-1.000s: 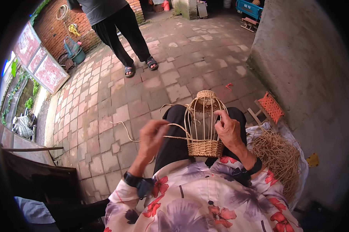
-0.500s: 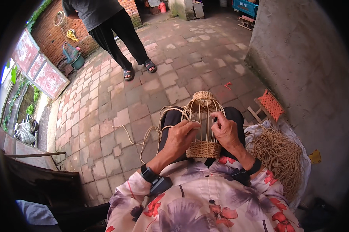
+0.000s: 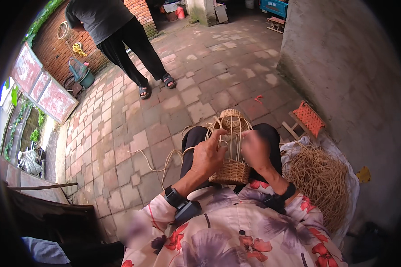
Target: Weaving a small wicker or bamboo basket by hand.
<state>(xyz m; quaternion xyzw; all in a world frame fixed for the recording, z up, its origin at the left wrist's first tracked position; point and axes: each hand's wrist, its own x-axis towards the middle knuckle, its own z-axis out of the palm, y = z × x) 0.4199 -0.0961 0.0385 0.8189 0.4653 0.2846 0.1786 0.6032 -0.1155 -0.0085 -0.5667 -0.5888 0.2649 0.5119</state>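
A small woven basket (image 3: 230, 172) in tan straw cord stands in my lap between my knees. Its base and top band are closely woven, while bare upright strands span the open middle. My left hand (image 3: 207, 155) is closed at the basket's left side, pinching the straw cord (image 3: 170, 156), whose loose length trails off over my left knee. Against the right-hand strands is my right hand (image 3: 256, 153), its fingers too blurred to read.
A heap of straw cord (image 3: 318, 178) lies on a white sack to my right, beside a low stool with an orange woven seat (image 3: 308, 119). A person in dark trousers (image 3: 134, 49) stands ahead on the paving (image 3: 120, 129). A concrete wall (image 3: 342, 66) bounds the right.
My left hand has turned, its index finger now raised toward the basket's top. The basket has tilted slightly, and a loop of cord stands at its upper left. My right hand has shifted slightly.
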